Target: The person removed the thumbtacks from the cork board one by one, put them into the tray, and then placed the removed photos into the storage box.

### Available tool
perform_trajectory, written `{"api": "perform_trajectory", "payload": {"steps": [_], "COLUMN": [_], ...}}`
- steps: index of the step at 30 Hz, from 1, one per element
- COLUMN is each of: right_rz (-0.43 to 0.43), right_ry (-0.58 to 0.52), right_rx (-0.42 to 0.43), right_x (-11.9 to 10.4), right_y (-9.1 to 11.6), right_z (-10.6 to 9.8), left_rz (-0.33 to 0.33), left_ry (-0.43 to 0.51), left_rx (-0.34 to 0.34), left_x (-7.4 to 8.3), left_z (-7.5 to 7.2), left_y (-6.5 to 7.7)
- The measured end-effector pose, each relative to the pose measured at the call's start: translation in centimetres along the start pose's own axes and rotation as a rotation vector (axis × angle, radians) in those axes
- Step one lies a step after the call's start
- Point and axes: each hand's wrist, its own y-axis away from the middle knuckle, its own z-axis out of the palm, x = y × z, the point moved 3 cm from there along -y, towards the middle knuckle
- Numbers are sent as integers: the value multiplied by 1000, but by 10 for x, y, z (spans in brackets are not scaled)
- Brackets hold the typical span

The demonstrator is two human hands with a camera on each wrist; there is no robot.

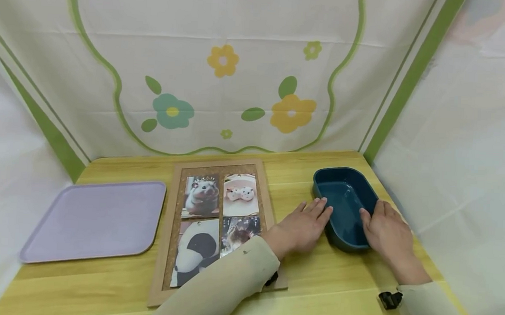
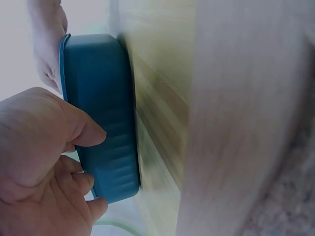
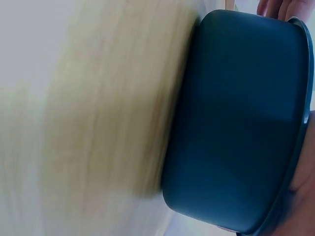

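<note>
A deep blue rectangular dish (image 1: 345, 200) with rounded corners stands on the right of the wooden table. My right hand (image 1: 389, 233) grips its right wall, thumb over the rim on the inside and fingers along the outside. On the opposite side, my left hand (image 1: 301, 226) has its fingertips right at the rim, fingers loosely extended. The left wrist view shows the left thumb (image 2: 91, 132) overlapping the dish's outer wall (image 2: 103, 78), with fingers partly bent. In the right wrist view the dish's end wall (image 3: 236, 118) is seen close to the tabletop.
A framed cork board (image 1: 226, 163) with several animal pictures lies left of the dish, partly under my left sleeve (image 1: 224, 279). Farther left lies a flat lilac tray (image 1: 99, 218). A flower-printed curtain (image 1: 250, 33) closes the back, and white cloth (image 1: 470, 164) hangs at the sides.
</note>
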Motion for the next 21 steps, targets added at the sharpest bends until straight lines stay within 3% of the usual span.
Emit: {"api": "perform_trajectory", "payload": {"steps": [6, 21], "right_rz": [16, -37], "right_ry": [-36, -41], "right_rx": [-71, -39], "right_x": [-4, -15], "right_y": [-1, -5], "right_z": [1, 6], "left_rz": [-3, -12], "left_ry": [-1, 9], "left_rx": [-15, 1], "left_x": [-3, -10], "left_z": [0, 1], "left_y": [3, 14]}}
